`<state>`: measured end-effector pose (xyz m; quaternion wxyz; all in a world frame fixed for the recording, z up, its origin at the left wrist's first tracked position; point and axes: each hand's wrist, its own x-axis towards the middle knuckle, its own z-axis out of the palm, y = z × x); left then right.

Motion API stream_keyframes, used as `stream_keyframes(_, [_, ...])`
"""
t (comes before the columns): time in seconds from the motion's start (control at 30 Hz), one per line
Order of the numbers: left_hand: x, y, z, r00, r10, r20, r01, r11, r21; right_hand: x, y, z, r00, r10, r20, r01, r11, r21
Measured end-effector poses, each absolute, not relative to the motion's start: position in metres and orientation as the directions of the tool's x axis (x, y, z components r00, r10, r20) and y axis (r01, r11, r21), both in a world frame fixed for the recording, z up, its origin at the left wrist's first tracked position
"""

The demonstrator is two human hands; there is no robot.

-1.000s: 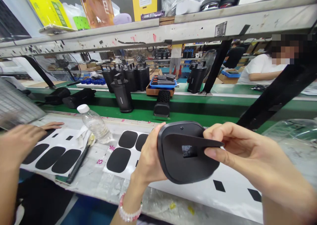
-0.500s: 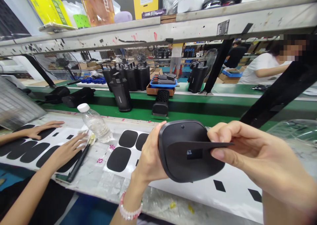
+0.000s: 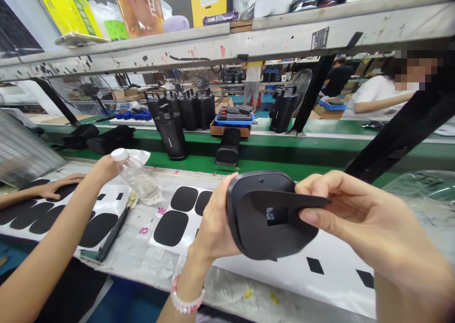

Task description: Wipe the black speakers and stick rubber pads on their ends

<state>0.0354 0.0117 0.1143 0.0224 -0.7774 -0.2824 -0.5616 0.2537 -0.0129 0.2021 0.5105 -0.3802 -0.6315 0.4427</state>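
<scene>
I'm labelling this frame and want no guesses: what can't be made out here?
- Label print in the pad's cutout: too small, head view.
- Black housing's near face: covered by the pad.
- Left hand's fingers: behind the housing.
- Right hand's forearm: cut by the frame edge.

Water bottle beside black pad sheets

The orange bag seems to read "OSCI".

A matte black cover is showing beside black pads lying on white sheets. Behind the cover, a green belt is running.
</scene>
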Motion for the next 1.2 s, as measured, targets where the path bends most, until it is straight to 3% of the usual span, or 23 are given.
stream_keyframes(0.27, [0.036,0.012,0.115,0.215,0.412,0.886,0.464,-0.841,0.278,0.253,-0.013,0.204,-0.165,0.934,0.317,0.070,0.331,-0.941])
stream_keyframes(0.53, [0.036,0.012,0.117,0.206,0.426,0.881,0.468,-0.833,0.294,0.245,-0.024,0.210,-0.022,0.964,0.265,0.010,0.265,-0.964])
stream_keyframes(0.8, [0.035,0.013,0.115,0.196,0.390,0.900,0.452,-0.850,0.270,0.253,-0.018,0.206,-0.182,0.928,0.327,0.026,0.337,-0.941])
stream_keyframes(0.97, [0.035,0.013,0.116,0.209,0.390,0.897,0.458,-0.849,0.262,0.250,-0.020,0.207,-0.123,0.949,0.290,0.006,0.293,-0.956])
stream_keyframes(1.2, [0.036,0.013,0.116,0.210,0.391,0.896,0.482,-0.839,0.252,0.254,-0.017,0.206,-0.183,0.934,0.308,0.051,0.322,-0.945])
